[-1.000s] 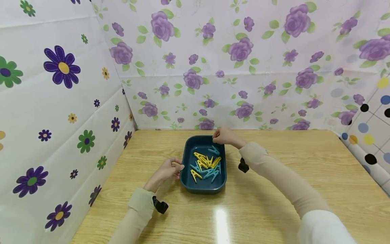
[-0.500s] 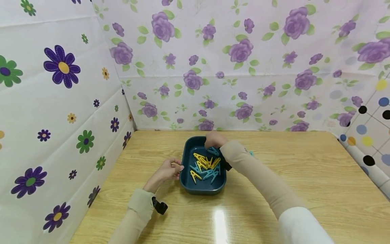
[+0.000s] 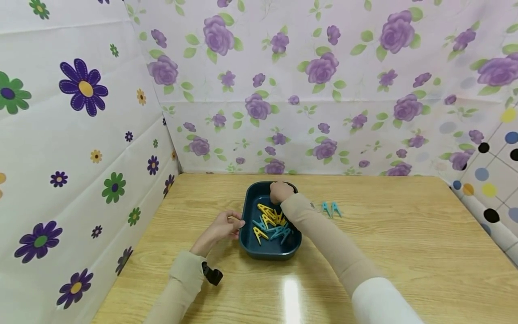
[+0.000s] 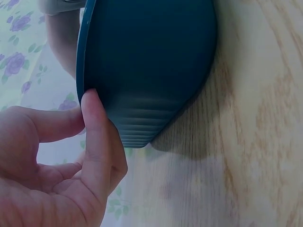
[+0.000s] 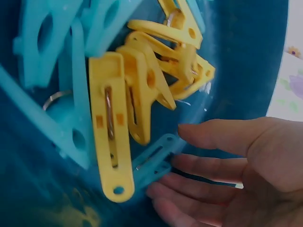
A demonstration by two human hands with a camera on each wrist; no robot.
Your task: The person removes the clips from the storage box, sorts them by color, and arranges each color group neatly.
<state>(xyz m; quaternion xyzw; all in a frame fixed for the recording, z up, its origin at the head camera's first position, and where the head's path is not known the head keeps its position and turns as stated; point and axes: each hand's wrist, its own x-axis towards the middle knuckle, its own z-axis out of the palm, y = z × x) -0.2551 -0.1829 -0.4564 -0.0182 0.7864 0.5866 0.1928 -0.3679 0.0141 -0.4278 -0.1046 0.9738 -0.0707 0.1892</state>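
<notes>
A dark blue rectangular tub (image 3: 270,254) stands on the wooden table, holding a heap of yellow clothespins (image 3: 267,220) and blue clothespins (image 3: 279,230). My left hand (image 3: 221,225) pinches the tub's left rim between thumb and fingers, plain in the left wrist view. Inside the far end of the tub is my right hand (image 3: 281,192). In the right wrist view its fingers (image 5: 203,165) extend, with the thumb apart, around the end of a single blue clothespin (image 5: 154,158). Contact is visible at its edge, but no firm grip. The head view hides that clothespin behind the hand.
Two blue clothespins (image 3: 330,209) stand side by side on the table (image 3: 388,234), right of the tub. A floral cloth (image 3: 259,90) hangs behind the table's far edge, and another flowered sheet (image 3: 81,171) lines the left side.
My right hand has moved from the tub's far right rim left and down into its far end. The arm's shift uncovers two blue clothespins on the table. My left hand stays on the rim.
</notes>
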